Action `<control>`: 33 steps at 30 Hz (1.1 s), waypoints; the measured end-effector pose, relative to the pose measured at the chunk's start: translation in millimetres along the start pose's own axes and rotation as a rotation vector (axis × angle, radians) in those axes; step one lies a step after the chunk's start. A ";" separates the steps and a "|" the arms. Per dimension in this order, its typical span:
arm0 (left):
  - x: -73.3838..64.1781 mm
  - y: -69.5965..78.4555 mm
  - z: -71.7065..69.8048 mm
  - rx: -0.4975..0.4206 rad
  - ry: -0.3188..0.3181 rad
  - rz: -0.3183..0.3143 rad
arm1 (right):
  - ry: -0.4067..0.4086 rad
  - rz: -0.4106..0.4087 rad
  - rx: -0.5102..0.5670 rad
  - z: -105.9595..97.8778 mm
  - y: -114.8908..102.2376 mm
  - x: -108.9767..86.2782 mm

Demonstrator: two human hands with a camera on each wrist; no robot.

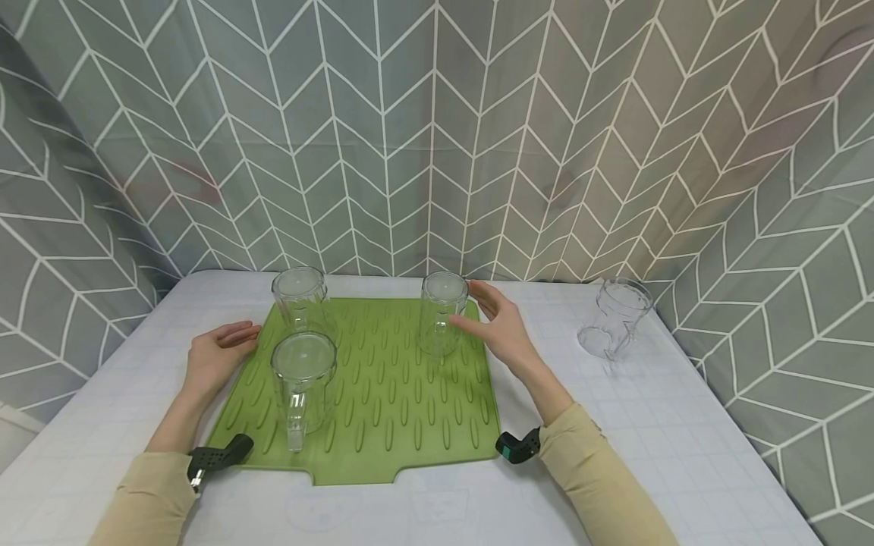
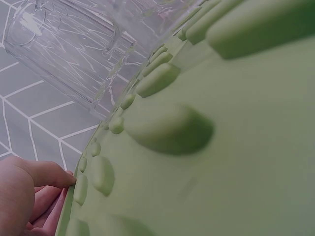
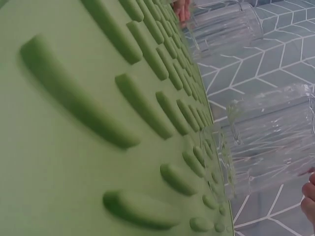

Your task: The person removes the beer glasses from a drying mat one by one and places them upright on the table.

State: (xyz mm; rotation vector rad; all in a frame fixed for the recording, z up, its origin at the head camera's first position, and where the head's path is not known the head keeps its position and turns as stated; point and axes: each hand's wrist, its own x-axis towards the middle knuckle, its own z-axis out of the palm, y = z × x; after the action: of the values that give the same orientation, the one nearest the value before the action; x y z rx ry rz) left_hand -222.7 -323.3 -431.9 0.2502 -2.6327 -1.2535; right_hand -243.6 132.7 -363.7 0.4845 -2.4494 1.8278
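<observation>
A green ridged mat (image 1: pixel 382 447) lies on the table. My right hand (image 1: pixel 501 322) is at a clear glass mug (image 1: pixel 440 315) on its back right part, thumb in front and fingers along the right side, all loosely extended. Whether they touch the glass I cannot tell. In the right wrist view, fingertips (image 3: pixel 309 196) show beside that mug (image 3: pixel 275 142). My left hand (image 1: pixel 217 360) rests at the mat's left edge; in the left wrist view, a fingertip (image 2: pixel 69 178) touches that edge. Near it stand two more glass mugs, one behind (image 1: pixel 300 299) and one in front (image 1: pixel 305 379).
Another clear glass mug (image 1: pixel 614 318) stands on the white table (image 1: pixel 683 425), to the right of the mat. Grey curtains (image 1: pixel 437 152) with white zigzag lines hang behind and at both sides. A notched tab (image 1: pixel 353 476) juts from the mat's front edge.
</observation>
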 end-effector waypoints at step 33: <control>0.6 -0.3 1.1 -0.038 0.002 -0.012 | 0.050 0.084 -0.024 26.9 1.9 8.5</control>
State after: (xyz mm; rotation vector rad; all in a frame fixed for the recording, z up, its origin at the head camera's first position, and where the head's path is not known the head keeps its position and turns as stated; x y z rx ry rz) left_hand -223.6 -322.8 -432.7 0.2615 -2.6067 -1.3052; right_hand -248.2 106.0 -371.6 0.3360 -2.4916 1.8148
